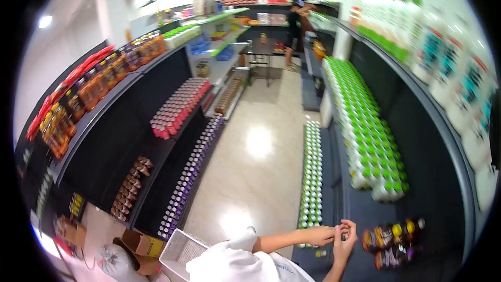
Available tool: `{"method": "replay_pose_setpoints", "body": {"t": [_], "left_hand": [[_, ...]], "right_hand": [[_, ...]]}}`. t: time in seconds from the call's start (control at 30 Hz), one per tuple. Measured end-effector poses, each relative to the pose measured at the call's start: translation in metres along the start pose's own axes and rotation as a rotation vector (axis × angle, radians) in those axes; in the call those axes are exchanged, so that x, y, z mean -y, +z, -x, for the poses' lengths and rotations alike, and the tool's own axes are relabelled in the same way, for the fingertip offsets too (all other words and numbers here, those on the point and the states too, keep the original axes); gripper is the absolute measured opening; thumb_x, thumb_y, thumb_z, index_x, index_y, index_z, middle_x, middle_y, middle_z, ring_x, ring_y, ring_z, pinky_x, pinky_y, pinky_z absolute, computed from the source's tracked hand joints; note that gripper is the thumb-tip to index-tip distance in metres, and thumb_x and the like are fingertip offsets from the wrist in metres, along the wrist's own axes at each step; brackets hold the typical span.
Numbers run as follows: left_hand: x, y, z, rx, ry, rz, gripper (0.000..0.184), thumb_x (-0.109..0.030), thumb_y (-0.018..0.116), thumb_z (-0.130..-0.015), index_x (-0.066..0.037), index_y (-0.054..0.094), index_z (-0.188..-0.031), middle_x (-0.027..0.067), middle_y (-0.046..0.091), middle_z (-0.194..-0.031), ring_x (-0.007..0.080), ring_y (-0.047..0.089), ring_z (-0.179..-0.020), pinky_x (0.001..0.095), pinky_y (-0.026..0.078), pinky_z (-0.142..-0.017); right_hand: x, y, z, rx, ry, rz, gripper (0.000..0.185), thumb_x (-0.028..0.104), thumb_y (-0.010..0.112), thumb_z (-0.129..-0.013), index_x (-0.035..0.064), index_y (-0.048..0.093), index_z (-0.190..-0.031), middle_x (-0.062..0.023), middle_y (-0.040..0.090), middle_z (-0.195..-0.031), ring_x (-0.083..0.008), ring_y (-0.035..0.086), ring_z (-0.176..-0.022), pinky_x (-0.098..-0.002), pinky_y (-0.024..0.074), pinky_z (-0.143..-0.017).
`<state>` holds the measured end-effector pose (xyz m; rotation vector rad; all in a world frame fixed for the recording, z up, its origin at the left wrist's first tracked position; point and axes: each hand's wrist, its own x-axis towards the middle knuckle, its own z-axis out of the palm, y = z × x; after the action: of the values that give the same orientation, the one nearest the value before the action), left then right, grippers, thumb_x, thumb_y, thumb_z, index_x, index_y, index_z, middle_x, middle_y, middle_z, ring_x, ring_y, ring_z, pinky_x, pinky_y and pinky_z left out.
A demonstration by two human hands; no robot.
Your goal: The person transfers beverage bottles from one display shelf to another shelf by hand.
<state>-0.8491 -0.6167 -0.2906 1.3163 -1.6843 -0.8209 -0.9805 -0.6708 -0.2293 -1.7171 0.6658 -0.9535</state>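
Note:
My left hand [320, 235] reaches across from the left, its fingers closed and meeting the other hand. My right hand [343, 241] is raised beside it, fingers bent and pressed together at the tips. Whether something small sits between them I cannot make out. Both are over the dark shelf [360, 211] on the right. Close by my right hand lie several dark drink bottles [389, 237] with yellow and purple caps, on their sides or tilted. Below my left hand is a small item with a yellow-green top [320, 254], blurred.
Green-capped bottles [365, 125] fill the right shelf, with another row [311, 177] lower down. Large white bottles [443, 57] stand above. Left shelves hold pink cans [180, 107] and brown bottles [130, 188]. A white basket [180, 250] stands near me; a person [293, 31] is far down the aisle.

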Motion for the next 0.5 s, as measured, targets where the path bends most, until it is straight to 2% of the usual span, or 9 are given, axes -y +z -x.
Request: {"method": "replay_pose_setpoints", "body": {"t": [0.03,0.1,0.17,0.23,0.3,0.33,0.4,0.43,0.5], "left_hand": [[-0.019,-0.043,0.015,0.066,-0.168,-0.061,0.030,-0.018,0.051,-0.100,-0.005,0.055,-0.127,0.0211,0.069,-0.096,0.0406,0.067,-0.088,0.0502,0.053,-0.075],[0.035,-0.076,0.051,-0.082,-0.047,-0.085,0.033,-0.020,0.050,-0.103,-0.003,0.051,-0.131,0.0218,0.068,-0.102,0.0414,0.067,-0.089,0.0504,0.051,-0.076],[0.088,-0.113,0.094,-0.125,-0.069,-0.047,0.032,-0.023,0.051,-0.104,-0.004,0.051,-0.130,0.0207,0.069,-0.106,0.0399,0.068,-0.092,0.0484,0.052,-0.079],[0.086,-0.167,0.139,-0.188,-0.207,0.049,0.031,-0.026,0.052,-0.105,-0.005,0.052,-0.129,0.0197,0.069,-0.110,0.0355,0.068,-0.100,0.0457,0.053,-0.084],[0.081,-0.213,0.186,-0.462,-0.407,0.115,0.031,-0.026,0.052,-0.106,-0.006,0.052,-0.131,0.0178,0.068,-0.115,0.0298,0.068,-0.105,0.0426,0.053,-0.088],[0.087,-0.228,0.212,-0.508,-0.433,0.106,0.031,-0.026,0.052,-0.106,-0.006,0.052,-0.131,0.0178,0.068,-0.115,0.0298,0.068,-0.105,0.0426,0.053,-0.088],[0.107,-0.249,0.256,-0.909,-0.378,0.046,0.031,-0.024,0.053,-0.106,-0.006,0.052,-0.132,0.0154,0.068,-0.117,0.0268,0.069,-0.103,0.0399,0.054,-0.088],[0.111,-0.260,0.278,-0.933,-0.387,0.037,0.031,-0.024,0.053,-0.106,-0.006,0.052,-0.132,0.0154,0.068,-0.117,0.0268,0.069,-0.103,0.0399,0.054,-0.088],[0.116,-0.273,0.322,-1.242,-0.646,-0.006,0.034,-0.023,0.054,-0.105,-0.006,0.051,-0.135,0.0145,0.068,-0.118,0.0264,0.069,-0.101,0.0378,0.055,-0.089]], "right_hand": [[0.004,0.024,-0.017,0.053,0.004,0.024,0.026,0.007,0.072,-0.088,-0.0021,0.062,-0.110,-0.0067,0.064,-0.089,-0.0102,0.059,-0.072,-0.0243,0.0486,-0.065],[-0.015,0.080,-0.048,0.071,-0.028,0.081,0.027,0.009,0.073,-0.089,-0.0021,0.062,-0.111,-0.0074,0.066,-0.090,-0.0118,0.064,-0.075,-0.0262,0.0520,-0.066],[-0.027,0.146,-0.072,0.166,0.061,0.091,0.030,0.011,0.074,-0.090,-0.0015,0.063,-0.114,-0.0090,0.068,-0.092,-0.0144,0.067,-0.079,-0.0285,0.0541,-0.065],[-0.035,0.208,-0.085,0.351,0.063,0.131,0.030,0.013,0.070,-0.094,0.0006,0.062,-0.119,-0.0104,0.070,-0.098,-0.0173,0.069,-0.082,-0.0303,0.0555,-0.067],[-0.030,0.271,-0.090,0.596,0.060,0.131,0.028,0.014,0.066,-0.097,0.0009,0.062,-0.121,-0.0110,0.071,-0.103,-0.0187,0.070,-0.085,-0.0316,0.0559,-0.070],[-0.034,0.303,-0.091,0.753,-0.032,0.097,0.030,0.015,0.064,-0.098,0.0010,0.062,-0.124,-0.0124,0.071,-0.108,-0.0200,0.070,-0.088,-0.0322,0.0561,-0.073],[-0.032,0.357,-0.088,0.908,-0.032,0.064,0.031,0.014,0.064,-0.097,0.0012,0.062,-0.126,-0.0123,0.071,-0.111,-0.0192,0.070,-0.088,-0.0321,0.0561,-0.073],[-0.029,0.382,-0.087,1.019,-0.018,0.055,0.032,0.014,0.064,-0.097,0.0015,0.062,-0.127,-0.0121,0.072,-0.113,-0.0183,0.070,-0.089,-0.0319,0.0561,-0.073],[-0.032,0.426,-0.091,1.138,-0.145,0.081,0.036,0.015,0.065,-0.096,0.0031,0.061,-0.130,-0.0133,0.070,-0.118,-0.0218,0.070,-0.091,-0.0330,0.0569,-0.075]]}}
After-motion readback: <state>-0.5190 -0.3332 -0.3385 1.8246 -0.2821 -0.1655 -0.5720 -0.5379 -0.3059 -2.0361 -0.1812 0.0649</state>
